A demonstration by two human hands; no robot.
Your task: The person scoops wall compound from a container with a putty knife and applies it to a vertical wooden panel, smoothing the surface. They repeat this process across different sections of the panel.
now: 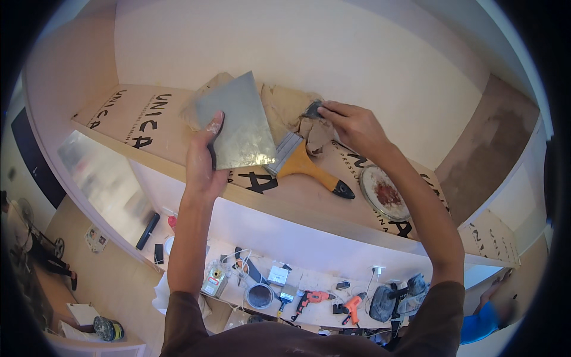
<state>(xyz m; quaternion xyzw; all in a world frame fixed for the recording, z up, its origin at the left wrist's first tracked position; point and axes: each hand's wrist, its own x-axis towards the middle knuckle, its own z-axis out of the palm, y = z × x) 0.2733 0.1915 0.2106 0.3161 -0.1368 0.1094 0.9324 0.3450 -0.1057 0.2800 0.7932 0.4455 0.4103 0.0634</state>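
Observation:
My left hand (205, 154) grips a square grey metal plate (235, 122) by its left side, thumb on its face. My right hand (351, 122) pinches a small dark flat piece (313, 107), perhaps a scraper, over crumpled brown paper (282, 101) and a torn brown lump (315, 134). Between my hands lies a wide scraper (306, 169) with a yellow handle and pale blade. A round lid (385, 193) with whitish and reddish residue lies below my right forearm. All rest on a lettered board (160, 149) lining the shelf.
Below the shelf edge (297, 211), a counter holds drills (312, 300), a bucket (259, 296), tins and cables. A person (27, 238) is at the far left, another in blue (488, 318) at lower right. Walls (488, 154) enclose the shelf at back and sides.

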